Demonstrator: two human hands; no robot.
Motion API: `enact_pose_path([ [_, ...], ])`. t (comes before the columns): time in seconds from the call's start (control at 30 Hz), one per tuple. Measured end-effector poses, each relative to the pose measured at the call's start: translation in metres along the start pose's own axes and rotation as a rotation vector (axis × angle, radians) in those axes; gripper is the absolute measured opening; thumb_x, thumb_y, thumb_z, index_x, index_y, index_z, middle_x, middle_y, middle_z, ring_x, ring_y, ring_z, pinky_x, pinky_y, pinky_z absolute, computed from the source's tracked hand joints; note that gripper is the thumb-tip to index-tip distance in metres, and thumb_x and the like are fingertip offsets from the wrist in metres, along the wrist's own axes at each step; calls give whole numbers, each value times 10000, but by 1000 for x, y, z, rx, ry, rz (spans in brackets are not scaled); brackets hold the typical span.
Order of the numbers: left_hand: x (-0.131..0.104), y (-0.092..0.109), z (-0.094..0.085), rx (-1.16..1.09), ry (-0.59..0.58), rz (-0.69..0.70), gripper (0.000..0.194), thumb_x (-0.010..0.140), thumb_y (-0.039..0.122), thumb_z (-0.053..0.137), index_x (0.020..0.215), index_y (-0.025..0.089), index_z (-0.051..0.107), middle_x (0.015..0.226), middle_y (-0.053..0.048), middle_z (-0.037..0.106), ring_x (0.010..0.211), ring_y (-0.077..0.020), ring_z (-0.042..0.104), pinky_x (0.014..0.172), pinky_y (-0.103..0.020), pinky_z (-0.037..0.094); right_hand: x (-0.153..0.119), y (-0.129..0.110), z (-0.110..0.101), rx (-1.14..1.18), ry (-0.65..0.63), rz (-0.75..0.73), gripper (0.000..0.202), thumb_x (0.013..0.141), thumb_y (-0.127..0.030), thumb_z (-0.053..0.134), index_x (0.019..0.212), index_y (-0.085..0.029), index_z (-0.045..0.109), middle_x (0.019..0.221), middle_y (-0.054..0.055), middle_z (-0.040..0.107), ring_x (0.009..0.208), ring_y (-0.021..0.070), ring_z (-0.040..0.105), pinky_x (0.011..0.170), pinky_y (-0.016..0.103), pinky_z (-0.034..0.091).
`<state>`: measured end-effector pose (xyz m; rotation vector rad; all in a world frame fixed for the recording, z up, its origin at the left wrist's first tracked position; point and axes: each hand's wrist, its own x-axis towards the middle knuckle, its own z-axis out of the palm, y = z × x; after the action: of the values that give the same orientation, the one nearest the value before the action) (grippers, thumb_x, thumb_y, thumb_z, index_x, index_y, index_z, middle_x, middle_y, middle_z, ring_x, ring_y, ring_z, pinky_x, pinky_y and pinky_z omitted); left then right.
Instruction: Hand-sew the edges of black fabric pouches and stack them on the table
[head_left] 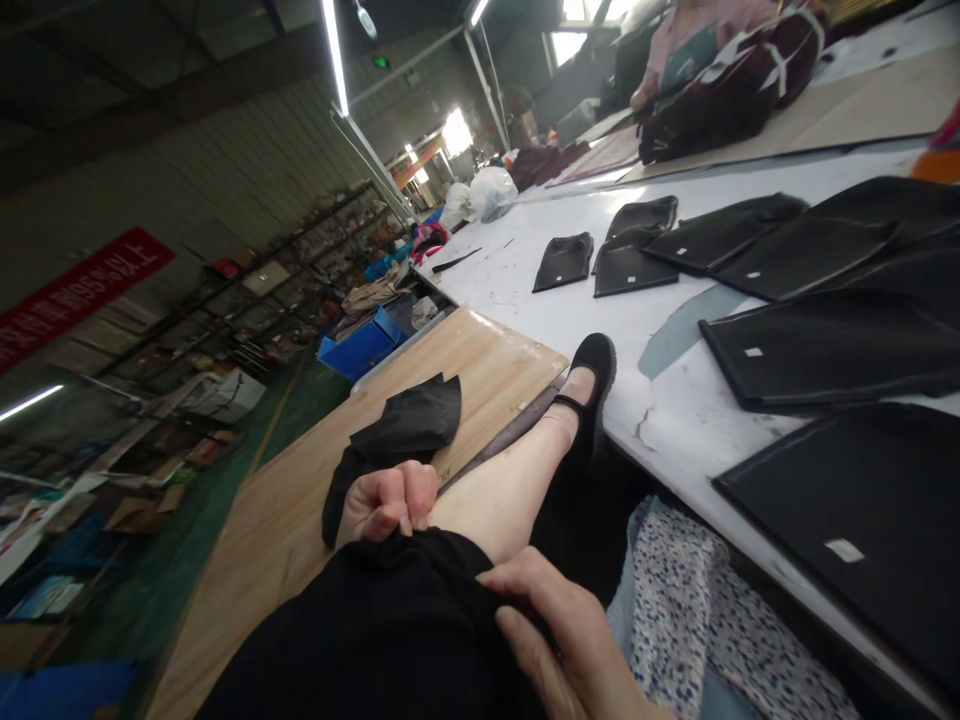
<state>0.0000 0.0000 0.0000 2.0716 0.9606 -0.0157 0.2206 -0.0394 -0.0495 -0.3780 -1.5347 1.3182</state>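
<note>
My left hand [391, 502] is closed in a fist, pinching the edge of the black cloth [375, 630] that covers my lap. My right hand [570, 625] pinches the same cloth between thumb and fingers, lower and to the right. Just beyond my left hand, dark fabric pieces [409, 415] lie on a wooden board [480, 350]. A bare leg with a black shoe [595, 375] stretches along the board's right edge.
A white table [517, 250] holds several black flat pieces [840, 340] with small white labels. Patterned cloth [675, 590] hangs at its near edge. Blue bin [364, 345] stands beyond the board. At the back right, a person [682, 45] is beside a dark bundle [712, 115].
</note>
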Motion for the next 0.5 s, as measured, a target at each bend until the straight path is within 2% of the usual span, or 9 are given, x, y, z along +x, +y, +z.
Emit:
enact_pose_path([
  [0.03, -1, 1, -2, -96, 223, 84, 832, 758, 860, 30, 309, 161, -8, 357, 34, 16, 302, -15, 100, 402, -305, 52, -1, 4, -4, 27, -16, 25, 183, 981, -158, 468, 1039, -218, 631, 912, 28, 662, 807, 131, 650, 718, 208, 511],
  [0.1, -2, 5, -8, -339, 666, 346, 881, 794, 822, 369, 290, 149, 107, 335, 52, 161, 326, -10, 185, 390, -267, 110, -1, 12, -11, 17, -35, 56, 181, 1008, -180, 455, 972, -216, 629, 890, 26, 644, 794, 134, 630, 699, 220, 495],
  [0.13, -3, 6, -12, -443, 777, 470, 827, 804, 721, 559, 311, 146, 228, 355, 65, 285, 349, -10, 270, 392, -239, 168, -1, 17, -15, -7, -42, 66, 189, 1018, -191, 455, 933, -215, 623, 876, 24, 634, 783, 137, 622, 689, 229, 489],
  [0.17, -3, 8, -16, -510, 784, 560, 719, 806, 611, 682, 367, 149, 349, 403, 70, 398, 386, -19, 355, 406, -219, 229, 1, 22, -20, -41, -43, 67, 196, 1023, -200, 461, 900, -214, 613, 869, 25, 627, 777, 142, 616, 680, 239, 486],
  [0.23, -5, 11, -25, -561, 633, 641, 531, 802, 535, 762, 516, 167, 508, 506, 56, 520, 455, -49, 455, 435, -214, 314, 10, 36, -31, -156, 4, 59, 184, 1023, -210, 481, 886, -213, 603, 893, 37, 629, 801, 162, 619, 690, 267, 495],
  [0.3, -7, 14, -31, -544, 503, 606, 497, 779, 588, 763, 592, 174, 559, 542, 44, 535, 479, -67, 474, 442, -224, 332, 24, 54, -44, -342, 129, 22, 117, 1013, -216, 509, 965, -210, 616, 983, 71, 647, 903, 204, 632, 768, 322, 521],
  [0.37, -10, 19, -34, -494, 481, 549, 501, 727, 594, 800, 590, 169, 572, 537, 41, 527, 472, -68, 472, 444, -226, 322, 42, 72, -56, -553, 215, -33, 136, 1000, -248, 544, 1095, -198, 628, 1147, 121, 653, 1094, 271, 606, 923, 421, 514],
  [0.43, -13, 24, -34, -422, 496, 468, 480, 711, 540, 838, 580, 162, 573, 536, 32, 533, 477, -76, 491, 460, -231, 324, 59, 87, -63, -667, 157, -75, 232, 1007, -283, 538, 1195, -185, 630, 1283, 144, 636, 1241, 309, 552, 1049, 498, 463],
  [0.5, -16, 28, -33, -360, 522, 418, 457, 735, 483, 844, 576, 159, 563, 536, 23, 537, 488, -86, 510, 474, -232, 332, 72, 94, -63, -685, 49, -101, 278, 1026, -299, 500, 1234, -179, 640, 1308, 134, 651, 1281, 308, 547, 1105, 525, 433],
])
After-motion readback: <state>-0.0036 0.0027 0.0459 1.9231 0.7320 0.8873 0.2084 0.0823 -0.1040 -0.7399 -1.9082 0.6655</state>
